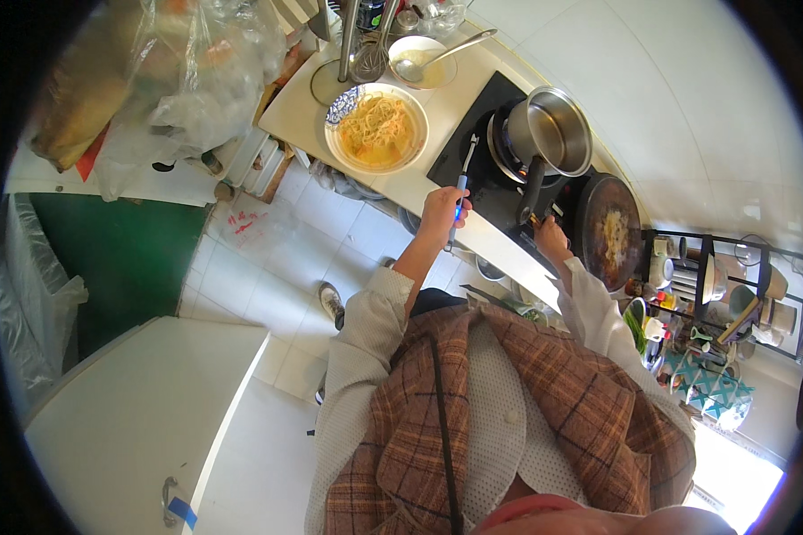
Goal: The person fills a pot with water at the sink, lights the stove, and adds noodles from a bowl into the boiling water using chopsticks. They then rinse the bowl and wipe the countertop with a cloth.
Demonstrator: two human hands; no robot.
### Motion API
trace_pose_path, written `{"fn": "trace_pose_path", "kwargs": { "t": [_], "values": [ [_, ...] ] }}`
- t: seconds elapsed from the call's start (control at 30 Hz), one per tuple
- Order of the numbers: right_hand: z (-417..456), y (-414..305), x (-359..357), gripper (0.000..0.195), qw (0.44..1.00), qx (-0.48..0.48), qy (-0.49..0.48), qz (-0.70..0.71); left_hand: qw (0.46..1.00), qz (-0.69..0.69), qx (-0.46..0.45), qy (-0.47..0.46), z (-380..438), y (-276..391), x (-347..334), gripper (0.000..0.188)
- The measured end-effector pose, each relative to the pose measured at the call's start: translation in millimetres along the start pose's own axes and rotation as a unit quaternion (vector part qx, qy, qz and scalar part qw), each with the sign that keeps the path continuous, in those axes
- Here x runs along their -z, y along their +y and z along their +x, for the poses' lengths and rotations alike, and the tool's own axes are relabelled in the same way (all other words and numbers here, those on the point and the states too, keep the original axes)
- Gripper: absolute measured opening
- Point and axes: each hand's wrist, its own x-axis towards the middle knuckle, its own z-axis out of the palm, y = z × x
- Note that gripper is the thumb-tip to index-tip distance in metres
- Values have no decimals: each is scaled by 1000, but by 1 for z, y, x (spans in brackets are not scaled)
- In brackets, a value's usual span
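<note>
My left hand point(444, 212) grips a long-necked gas lighter point(462, 182) with a blue handle, its pale tip pointing at the black gas stove point(465, 144). My right hand point(553, 238) is at the stove's front edge, its fingers at a small brass-coloured part near the end of a black pot handle; whether they grip it is unclear. The steel saucepan point(557, 132) stands tilted at the burner, its inside showing no food. A small orange glow shows beneath it. A patterned bowl point(411, 150) of noodles in yellow broth sits on the counter to the left.
A dark pan point(592, 231) with browned residue is at the stove's right. Behind the noodles are a small bowl point(441, 77) with a ladle point(411, 71) and a whisk point(369, 63). A dish rack point(706, 274) stands right. A white door point(140, 401) and plastic bags point(194, 100) are left.
</note>
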Motion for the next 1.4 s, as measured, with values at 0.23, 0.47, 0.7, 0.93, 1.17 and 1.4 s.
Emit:
{"fn": "trace_pose_path", "kwargs": {
  "t": [0.23, 0.47, 0.7, 0.93, 1.17, 1.4],
  "values": [
    [-3, -8, 7, 45, 1000, -18, -8, -19, 1000, 2, 3, -1, -5, 0, 0, 24],
    [-3, -9, 7, 45, 999, -27, -8, -19, 1000, 1, 2, 0, -8, 0, 0, 24],
    [-6, -19, 16, 44, 999, -47, -20, -4, 1000, 5, -1, 7, -13, 1, 3, 24],
    [-5, -21, 18, 40, 997, -66, -48, -1, 1000, 4, -9, 7, -20, 4, 4, 23],
    [-3, -9, 7, 45, 998, -56, -18, 9, 1000, 22, -21, -1, -35, 14, 1, 24],
    [-1, -8, 4, 48, 997, -62, 2, 37, 999, 29, -37, 2, -59, 37, 3, 26]
  ]
}}
